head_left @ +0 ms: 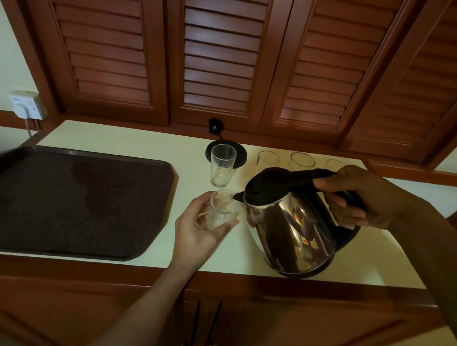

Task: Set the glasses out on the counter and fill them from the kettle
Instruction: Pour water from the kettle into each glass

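Note:
A steel kettle (pixel 289 230) with a black lid and handle hangs tilted over the pale counter (pixel 126 142); my right hand (pixel 363 199) grips its handle. Its spout touches the rim of a clear glass (pixel 224 210) that my left hand (pixel 199 230) holds tilted just above the counter. A second clear glass (pixel 221 164) stands upright behind it, in front of the kettle's black base (pixel 242 155). Three more glasses (pixel 301 160) stand in a row at the back right, partly hidden by the kettle and my right hand.
A large dark tray (pixel 58 199) covers the counter's left half. Brown louvred shutters (pixel 220 47) rise behind the counter. A white wall socket (pixel 25 104) sits at the far left. Wooden cabinet doors (pixel 258 336) lie below the counter's front edge.

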Motion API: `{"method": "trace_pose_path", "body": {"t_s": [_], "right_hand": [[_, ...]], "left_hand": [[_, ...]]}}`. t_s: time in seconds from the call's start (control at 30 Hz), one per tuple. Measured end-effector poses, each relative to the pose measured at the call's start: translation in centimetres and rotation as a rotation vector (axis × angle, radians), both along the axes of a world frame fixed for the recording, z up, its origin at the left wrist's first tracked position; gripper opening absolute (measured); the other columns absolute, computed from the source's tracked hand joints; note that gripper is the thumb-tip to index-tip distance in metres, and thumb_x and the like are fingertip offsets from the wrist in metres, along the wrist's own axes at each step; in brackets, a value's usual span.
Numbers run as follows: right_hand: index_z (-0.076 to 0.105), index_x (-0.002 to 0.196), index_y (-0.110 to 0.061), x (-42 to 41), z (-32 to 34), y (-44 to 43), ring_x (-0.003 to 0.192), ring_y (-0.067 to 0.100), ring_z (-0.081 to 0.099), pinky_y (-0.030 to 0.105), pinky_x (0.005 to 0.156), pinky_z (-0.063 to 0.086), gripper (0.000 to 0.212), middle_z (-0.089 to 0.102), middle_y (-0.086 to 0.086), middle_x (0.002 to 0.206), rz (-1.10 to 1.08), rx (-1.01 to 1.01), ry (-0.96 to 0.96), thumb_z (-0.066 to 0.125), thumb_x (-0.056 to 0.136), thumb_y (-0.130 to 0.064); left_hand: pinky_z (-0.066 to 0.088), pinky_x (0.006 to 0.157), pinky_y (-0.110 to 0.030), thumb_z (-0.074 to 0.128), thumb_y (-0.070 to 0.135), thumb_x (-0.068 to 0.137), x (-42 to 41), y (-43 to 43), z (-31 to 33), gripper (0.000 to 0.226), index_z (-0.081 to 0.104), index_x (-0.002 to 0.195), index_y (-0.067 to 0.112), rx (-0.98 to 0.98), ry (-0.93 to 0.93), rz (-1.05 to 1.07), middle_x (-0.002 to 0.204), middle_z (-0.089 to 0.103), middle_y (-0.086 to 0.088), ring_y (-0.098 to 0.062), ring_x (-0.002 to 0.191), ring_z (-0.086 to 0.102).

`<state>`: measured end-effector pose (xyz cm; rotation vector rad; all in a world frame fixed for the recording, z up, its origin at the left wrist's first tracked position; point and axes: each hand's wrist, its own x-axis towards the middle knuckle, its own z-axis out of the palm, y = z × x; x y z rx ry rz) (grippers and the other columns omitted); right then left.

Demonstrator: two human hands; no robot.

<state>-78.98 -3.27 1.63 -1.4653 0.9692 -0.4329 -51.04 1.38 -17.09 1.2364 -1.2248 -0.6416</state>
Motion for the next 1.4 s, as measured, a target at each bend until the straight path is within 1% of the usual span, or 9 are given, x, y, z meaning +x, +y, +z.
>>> {"method": "trace_pose_path", "body": {"t_s": [0.17, 0.33, 0.5, 0.6, 0.77, 0.9, 1.17, 1.27, 1.4], "right_hand": [[0.051, 0.051, -0.008, -0.2, 0.0, 0.2, 0.029, 0.014, 0.038, 0.025, 0.044, 0.043, 0.046, 0.040, 0.001, 0.035, -0.003, -0.002, -0.023, 0.068, 0.082, -0.037], [0.050, 0.051, -0.007, -0.4, 0.3, 0.4, 0.028, 0.014, 0.038, 0.023, 0.042, 0.042, 0.047, 0.039, 0.002, 0.034, -0.018, 0.006, -0.030, 0.067, 0.089, -0.029], [0.050, 0.050, -0.007, -0.3, 0.5, 0.6, 0.027, 0.015, 0.038, 0.023, 0.041, 0.041, 0.047, 0.039, 0.003, 0.034, -0.044, -0.007, -0.015, 0.063, 0.091, -0.025], [0.049, 0.050, -0.006, -0.2, 0.6, 0.7, 0.027, 0.015, 0.037, 0.024, 0.042, 0.042, 0.045, 0.039, 0.003, 0.034, -0.051, -0.015, -0.009, 0.059, 0.092, -0.021], [0.049, 0.053, -0.006, -0.3, 0.7, 0.7, 0.028, 0.016, 0.037, 0.025, 0.043, 0.041, 0.047, 0.039, 0.003, 0.035, -0.027, -0.024, 0.017, 0.071, 0.086, -0.032], [0.049, 0.052, -0.004, -0.1, 1.0, 0.8, 0.027, 0.015, 0.038, 0.023, 0.042, 0.043, 0.045, 0.040, 0.004, 0.035, -0.036, -0.042, 0.006, 0.065, 0.088, -0.026], [0.052, 0.052, -0.006, 0.3, 1.1, 1.2, 0.027, 0.014, 0.039, 0.023, 0.044, 0.044, 0.044, 0.042, 0.003, 0.035, 0.000, -0.043, 0.008, 0.071, 0.081, -0.034], [0.052, 0.052, -0.006, 0.6, 1.3, 1.4, 0.027, 0.014, 0.038, 0.023, 0.043, 0.043, 0.047, 0.041, 0.003, 0.034, -0.025, -0.047, 0.025, 0.070, 0.088, -0.028], [0.049, 0.052, -0.003, 1.0, 1.6, 1.7, 0.026, 0.014, 0.037, 0.021, 0.042, 0.042, 0.044, 0.040, 0.004, 0.034, -0.056, -0.059, 0.052, 0.060, 0.092, -0.020]], "left_hand": [[0.056, 0.090, -0.014, 0.093, 0.024, 0.076, -0.1, -0.1, -0.1, 0.064, 0.066, 0.134, 0.023, 0.002, -0.009, 0.006, 0.126, 0.070, 0.012, -0.004, 0.116, 0.066], [0.057, 0.091, -0.019, 0.093, 0.027, 0.076, 0.0, -0.1, -0.1, 0.065, 0.065, 0.134, 0.025, 0.004, -0.013, 0.001, 0.127, 0.070, 0.012, -0.007, 0.117, 0.066], [0.053, 0.087, -0.009, 0.093, 0.025, 0.076, -0.1, 0.0, 0.0, 0.063, 0.065, 0.133, 0.029, 0.007, -0.028, 0.016, 0.124, 0.067, 0.021, 0.004, 0.115, 0.063], [0.054, 0.089, -0.011, 0.093, 0.026, 0.076, -0.1, 0.0, -0.1, 0.065, 0.065, 0.135, 0.025, 0.000, -0.039, 0.017, 0.125, 0.068, 0.018, 0.001, 0.116, 0.064], [0.055, 0.091, -0.012, 0.092, 0.027, 0.077, -0.1, 0.0, 0.0, 0.066, 0.064, 0.137, 0.023, -0.001, -0.050, 0.014, 0.129, 0.068, 0.013, -0.003, 0.117, 0.064], [0.057, 0.093, -0.018, 0.092, 0.030, 0.077, 0.0, 0.0, -0.1, 0.067, 0.064, 0.137, 0.024, -0.001, -0.051, 0.015, 0.130, 0.068, 0.013, -0.006, 0.118, 0.064], [0.054, 0.089, -0.009, 0.093, 0.027, 0.077, 0.0, 0.1, -0.1, 0.068, 0.064, 0.138, 0.023, 0.001, -0.042, 0.011, 0.130, 0.068, 0.013, -0.002, 0.117, 0.064], [0.053, 0.088, -0.008, 0.093, 0.024, 0.077, -0.1, 0.1, 0.0, 0.066, 0.065, 0.137, 0.022, -0.005, -0.029, 0.009, 0.128, 0.069, 0.014, 0.001, 0.116, 0.063], [0.053, 0.087, -0.008, 0.094, 0.020, 0.076, -0.2, 0.1, -0.1, 0.065, 0.065, 0.135, 0.022, -0.005, -0.025, 0.017, 0.126, 0.069, 0.014, 0.002, 0.116, 0.064]]}}
